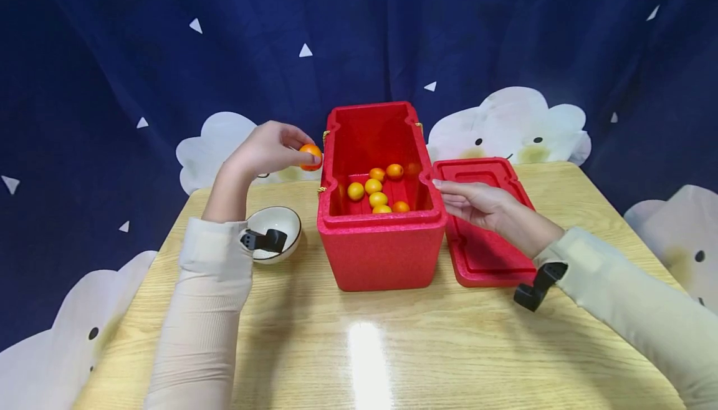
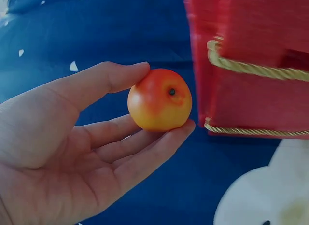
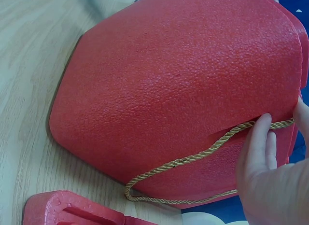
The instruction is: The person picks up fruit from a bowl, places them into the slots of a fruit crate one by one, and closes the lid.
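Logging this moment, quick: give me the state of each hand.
Left hand: pinches an orange fruit between thumb and fingertips, beside the red box.
Right hand: open, fingers straight, touching the box's right rim.

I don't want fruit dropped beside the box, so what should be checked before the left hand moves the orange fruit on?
1. Left hand pinches the orange fruit between thumb and fingertips: ok.
2. Red box open, lid lying on the table beside it: ok.
3. Room left among the fruits in the box: ok.
4. Right hand at the box's right rim: ok.
5. Fruit above the opening: not ok, it is left of the rim.
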`<state>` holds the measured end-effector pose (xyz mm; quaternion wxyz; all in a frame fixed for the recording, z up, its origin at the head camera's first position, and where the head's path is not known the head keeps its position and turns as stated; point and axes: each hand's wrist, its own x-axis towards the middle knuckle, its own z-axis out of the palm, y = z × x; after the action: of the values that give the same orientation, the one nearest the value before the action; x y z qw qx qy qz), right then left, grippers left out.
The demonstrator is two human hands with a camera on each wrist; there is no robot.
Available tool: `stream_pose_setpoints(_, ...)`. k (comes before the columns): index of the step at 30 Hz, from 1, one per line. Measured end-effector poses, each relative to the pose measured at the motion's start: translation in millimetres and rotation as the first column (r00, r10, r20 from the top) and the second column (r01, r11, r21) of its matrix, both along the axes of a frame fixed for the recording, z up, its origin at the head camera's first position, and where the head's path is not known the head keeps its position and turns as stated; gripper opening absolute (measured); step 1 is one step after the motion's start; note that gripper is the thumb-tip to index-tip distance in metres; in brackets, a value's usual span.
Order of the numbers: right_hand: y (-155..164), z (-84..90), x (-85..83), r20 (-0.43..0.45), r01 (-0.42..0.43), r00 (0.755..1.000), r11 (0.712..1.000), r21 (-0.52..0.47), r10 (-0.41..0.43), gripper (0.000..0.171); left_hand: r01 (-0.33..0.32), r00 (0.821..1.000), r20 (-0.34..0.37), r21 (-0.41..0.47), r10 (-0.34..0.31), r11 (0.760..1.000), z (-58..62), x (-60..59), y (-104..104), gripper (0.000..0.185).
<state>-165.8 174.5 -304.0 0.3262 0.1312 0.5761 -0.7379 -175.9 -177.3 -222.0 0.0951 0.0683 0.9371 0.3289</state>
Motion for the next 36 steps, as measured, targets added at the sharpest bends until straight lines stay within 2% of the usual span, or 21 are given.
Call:
stream_pose_setpoints(5, 0, -2.1, -0.3, -0.028, -0.018, 0.999, 1.000, -0.002, 0.017, 0.018, 0.021, 1.000, 0.018, -0.039, -0.020, 0.999, 19.6, -7.1, 14, 0.039)
stream_pose_setpoints(12, 2, -0.7, -0.1, -0.024, 0.008, 1.000, 1.000, 0.011, -0.007, 0.018, 0.087, 0.995, 0.050, -0.080, -0.084, 0.993, 37.0, -19.7, 37, 0.037)
stream_pose_setpoints(19, 1, -1.2, 2.2, -0.048, -0.015, 0.999, 0.999, 0.029, 0.017, 0.017, 0.153, 0.987, 0.054, -0.104, -0.148, 0.983, 44.7, -31.0, 61, 0.036)
stream_pose_setpoints(25, 2, 1.6, 5.8, -0.048, -0.003, 0.999, 0.999, 0.051, 0.006, 0.017, 0.174, 0.983, 0.084, -0.114, -0.165, 0.978, 47.0, -40.7, 84, 0.036)
stream_pose_setpoints(30, 2, 3.0, 7.4, -0.055, -0.009, 0.998, 0.998, 0.060, 0.013, 0.018, 0.153, 0.982, 0.141, -0.194, -0.127, 0.969, 49.4, -50.7, 97, 0.041)
stream_pose_setpoints(36, -1, 3.5, 10.8, -0.053, -0.022, 0.998, 0.997, 0.071, 0.026, 0.016, 0.073, 0.983, 0.182, -0.261, -0.025, 0.962, 49.1, -63.6, 100, 0.042)
